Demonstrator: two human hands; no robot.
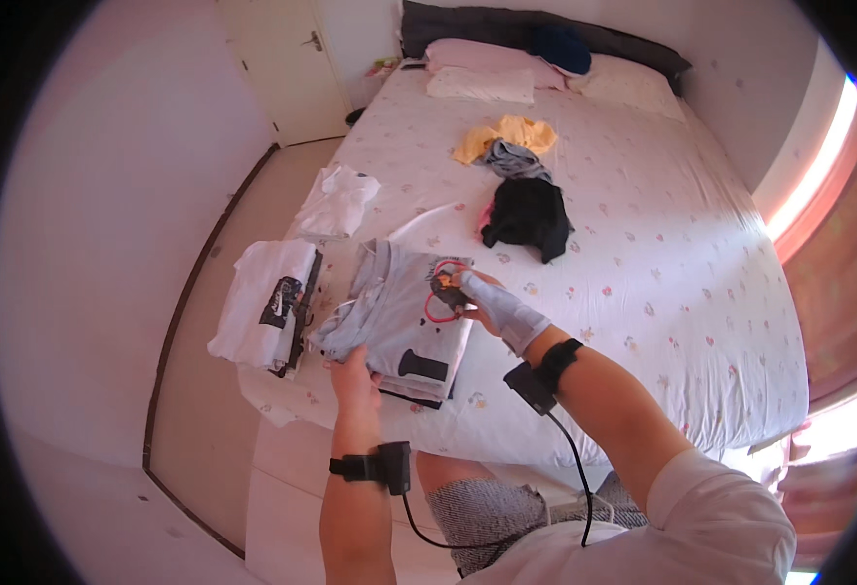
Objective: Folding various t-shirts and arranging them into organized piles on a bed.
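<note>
A folded grey garment (404, 312) with a dark, orange and red print lies on a stack of folded clothes at the bed's near left. My left hand (355, 375) grips its near left edge, the fingers partly tucked out of sight. At its right edge, beside the print, my right hand (485, 304) is closed on the cloth; a grey wrap covers part of that hand and wrist. Left of this stack sits a pile topped by a folded white T-shirt (262, 292) with a black print.
Another white garment (340, 200) lies beyond the piles. Farther up the bed (633, 292) are a crumpled black garment (528, 216), a grey one (516, 159) and a yellow one (521, 134). Pillows (482, 85) rest against the dark headboard (536, 29). Cables hang from my forearm bands.
</note>
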